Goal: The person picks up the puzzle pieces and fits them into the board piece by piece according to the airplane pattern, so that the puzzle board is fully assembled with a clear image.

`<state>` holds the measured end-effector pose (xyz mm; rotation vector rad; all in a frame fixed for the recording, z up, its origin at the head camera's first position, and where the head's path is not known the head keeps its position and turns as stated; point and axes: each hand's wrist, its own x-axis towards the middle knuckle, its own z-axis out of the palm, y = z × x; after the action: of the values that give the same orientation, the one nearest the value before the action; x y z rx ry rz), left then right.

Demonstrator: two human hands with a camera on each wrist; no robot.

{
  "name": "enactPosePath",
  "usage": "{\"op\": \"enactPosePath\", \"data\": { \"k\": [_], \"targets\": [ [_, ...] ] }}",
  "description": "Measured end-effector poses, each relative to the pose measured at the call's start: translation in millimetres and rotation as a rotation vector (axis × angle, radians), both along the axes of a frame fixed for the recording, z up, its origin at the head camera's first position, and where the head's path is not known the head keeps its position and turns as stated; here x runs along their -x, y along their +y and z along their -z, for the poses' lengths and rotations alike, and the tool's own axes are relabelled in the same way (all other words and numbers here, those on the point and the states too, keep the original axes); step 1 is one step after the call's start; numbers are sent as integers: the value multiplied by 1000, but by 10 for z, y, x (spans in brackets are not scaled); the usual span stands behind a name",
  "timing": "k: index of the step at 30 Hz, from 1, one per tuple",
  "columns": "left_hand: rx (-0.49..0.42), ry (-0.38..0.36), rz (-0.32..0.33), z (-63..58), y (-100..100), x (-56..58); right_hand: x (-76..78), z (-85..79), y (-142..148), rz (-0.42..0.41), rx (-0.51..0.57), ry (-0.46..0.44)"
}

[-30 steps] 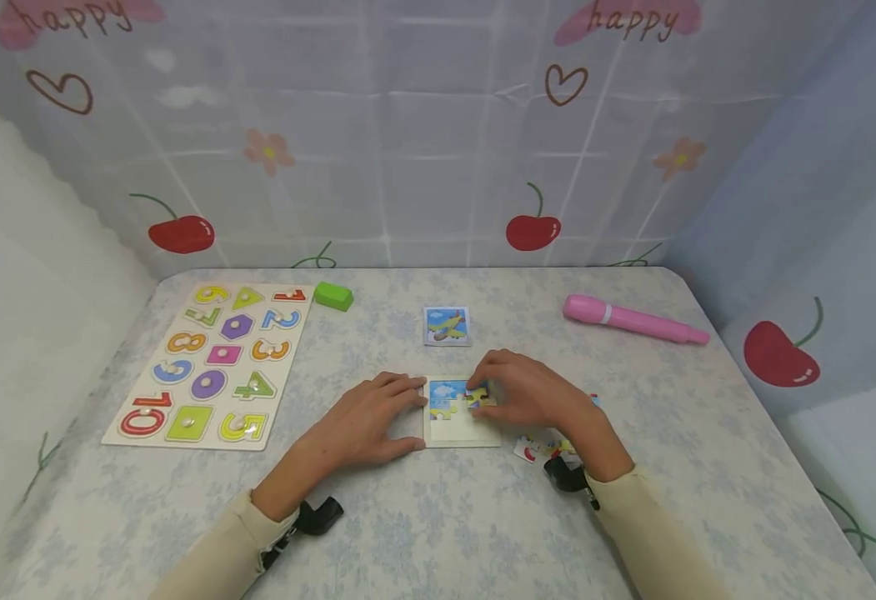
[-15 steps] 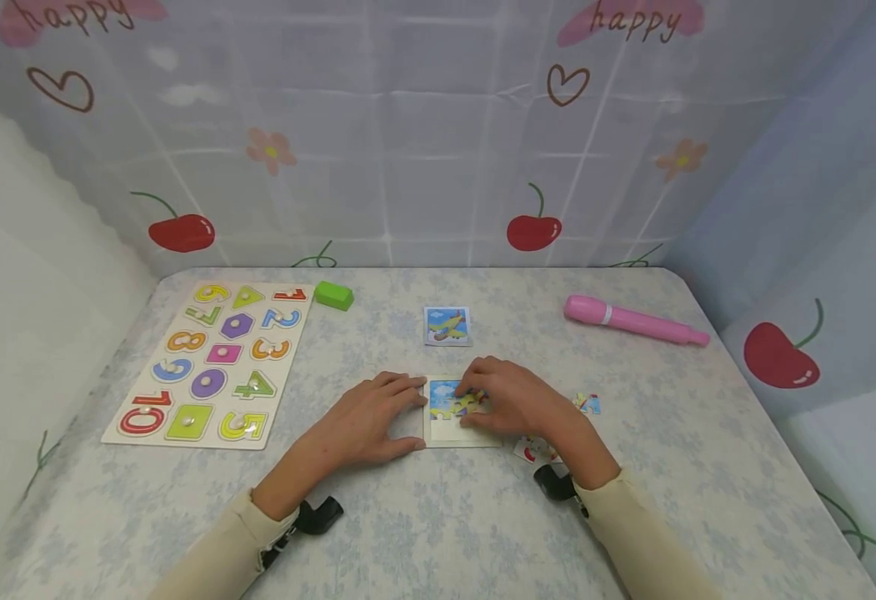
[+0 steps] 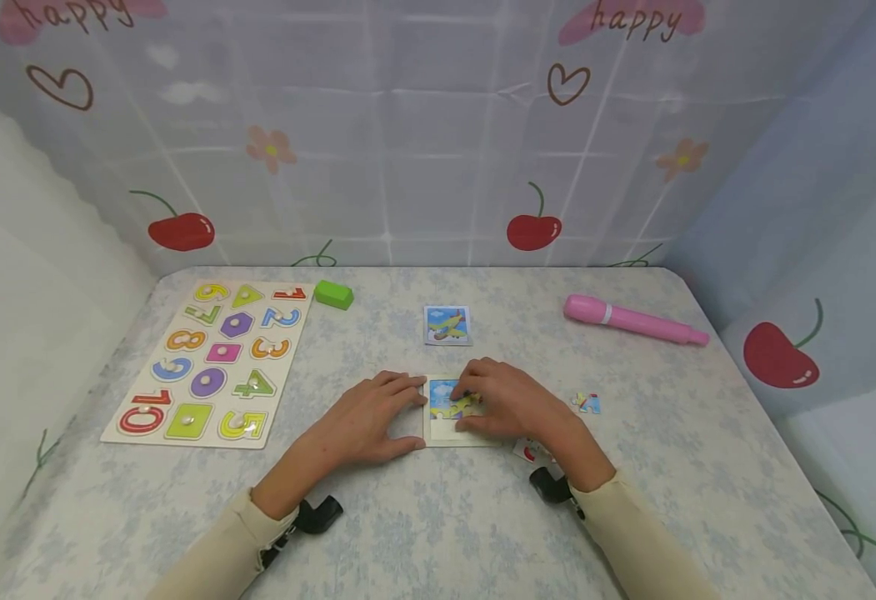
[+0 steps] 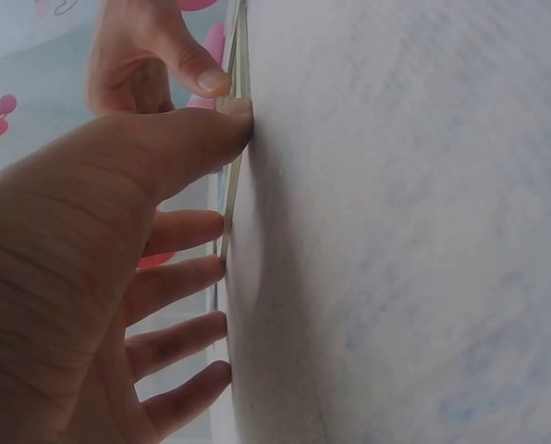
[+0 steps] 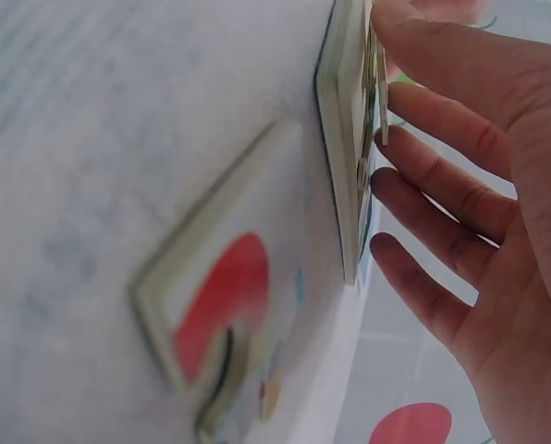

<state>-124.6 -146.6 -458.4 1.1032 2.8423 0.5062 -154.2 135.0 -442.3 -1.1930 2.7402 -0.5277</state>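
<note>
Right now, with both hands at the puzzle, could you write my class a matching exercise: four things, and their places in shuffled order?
Things
1. Cream square puzzle board
2. Small square airplane picture card
3. Green block
4. Long pink stick with a white band

Places
A. On the right side of the table
B. Beside the far right corner of the white number-and-shape board
C. Between the left hand and right hand, partly covered
D. Just beyond the puzzle board

Pairs: 1-C, 2-D, 3-B, 4-A
</note>
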Motion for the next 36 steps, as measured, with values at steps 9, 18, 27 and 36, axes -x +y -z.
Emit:
{"op": "enactPosePath", "data": {
  "k": [9, 18, 27, 36],
  "targets": [
    [-9, -3, 0, -8, 1, -7, -7, 30, -1, -2, 4, 23],
    [-4, 4, 4, -6, 0, 1, -15, 26, -1, -6, 17, 36],
    [-5, 5, 2, -1, 0, 5, -15, 21, -5, 5, -1, 18],
    [-2, 3, 5, 7, 3, 6, -15, 5, -19, 28, -12, -17]
  ]
}}
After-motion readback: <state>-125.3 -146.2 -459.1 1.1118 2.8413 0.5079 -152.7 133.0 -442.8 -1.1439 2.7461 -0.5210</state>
